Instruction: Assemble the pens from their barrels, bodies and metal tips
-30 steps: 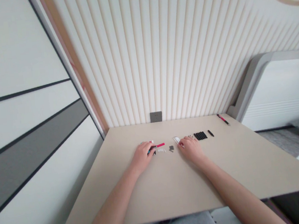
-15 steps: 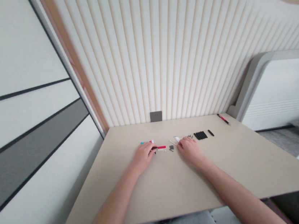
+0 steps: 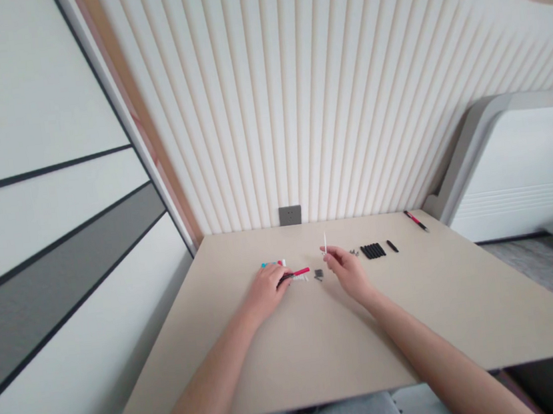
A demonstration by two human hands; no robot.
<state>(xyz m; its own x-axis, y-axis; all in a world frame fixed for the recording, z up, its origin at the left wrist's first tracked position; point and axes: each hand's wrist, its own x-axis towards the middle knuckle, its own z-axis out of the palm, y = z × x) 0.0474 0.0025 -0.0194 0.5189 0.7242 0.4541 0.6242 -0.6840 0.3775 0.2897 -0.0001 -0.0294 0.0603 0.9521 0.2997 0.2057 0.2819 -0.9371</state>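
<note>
My left hand (image 3: 266, 293) rests on the beige tabletop (image 3: 255, 364) and is shut on a slim red-and-black pen body (image 3: 299, 273), whose red end sticks out to the right. Beside its fingers lie a small cyan-and-red part (image 3: 271, 264) and small white pieces (image 3: 299, 279). My right hand (image 3: 348, 272) is raised slightly, pinching a thin white rod (image 3: 325, 243) upright between thumb and forefinger. A small dark grey part (image 3: 319, 273) lies between my hands.
Farther right lie a row of black cylinders (image 3: 373, 251), a short black piece (image 3: 392, 246), tiny metal parts (image 3: 352, 252) and a red-and-black pen (image 3: 416, 221). A wall socket (image 3: 290, 215) sits behind the table's far edge, with a white cabinet (image 3: 519, 177) at right.
My right hand has lifted and moved back from the white piece's spot, now holding the thin white rod upright. My left hand stays nearly still, and the red pen body tilts slightly more.
</note>
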